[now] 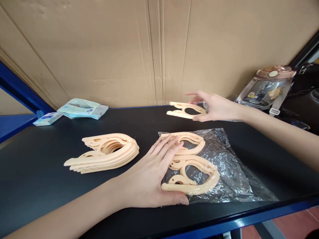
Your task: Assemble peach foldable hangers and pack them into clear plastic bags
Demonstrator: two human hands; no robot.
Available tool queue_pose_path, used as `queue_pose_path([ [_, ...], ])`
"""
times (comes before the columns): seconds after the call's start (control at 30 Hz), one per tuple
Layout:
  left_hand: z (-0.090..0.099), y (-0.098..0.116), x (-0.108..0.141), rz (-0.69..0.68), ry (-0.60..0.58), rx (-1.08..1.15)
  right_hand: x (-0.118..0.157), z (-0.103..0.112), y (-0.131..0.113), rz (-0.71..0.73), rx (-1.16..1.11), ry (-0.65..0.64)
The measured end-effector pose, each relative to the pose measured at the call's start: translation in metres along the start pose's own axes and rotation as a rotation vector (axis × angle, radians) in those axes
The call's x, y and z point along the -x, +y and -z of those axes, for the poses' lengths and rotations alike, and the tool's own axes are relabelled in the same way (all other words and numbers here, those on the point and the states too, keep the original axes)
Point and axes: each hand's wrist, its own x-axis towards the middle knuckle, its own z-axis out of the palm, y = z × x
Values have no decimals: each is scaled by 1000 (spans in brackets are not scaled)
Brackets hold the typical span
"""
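Note:
My left hand (147, 179) lies flat with fingers stretched over a clear plastic bag (234, 176). Inside the bag are two beige folding hangers, a nearer one (199, 189) and a farther one (196, 136), partly under my fingers. Farther back, my right hand (214, 106) has its thumb against the rounded end of another folding hanger (185, 105); some of its fingers extend above, and the grip behind is partly hidden. Left of my left hand, a neat stack of folded hangers (122, 156) rests on the black tabletop (147, 121).
A light-blue tissue pack (84, 108) and a smaller packet (47, 118) lie at the back left. At the back right stands a clear bottle (267, 89) with a brown lid and strap. Cardboard (99, 49) closes off the back; a blue rail (239, 222) edges the front.

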Motion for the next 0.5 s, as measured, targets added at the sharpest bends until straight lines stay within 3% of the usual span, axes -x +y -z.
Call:
queue_pose_path([
  [0.13, 2, 3, -1, 24, 0, 24, 77, 26, 14, -176, 41, 21],
  [0.3, 2, 4, 0, 61, -3, 14, 163, 32, 27, -350, 52, -8],
  [0.4, -2, 0, 1, 20, 15, 23, 196, 24, 25, -410, 81, 44],
  [0.5, -4, -3, 1, -3, 34, 30, 208, 15, 12, -405, 86, 44],
])
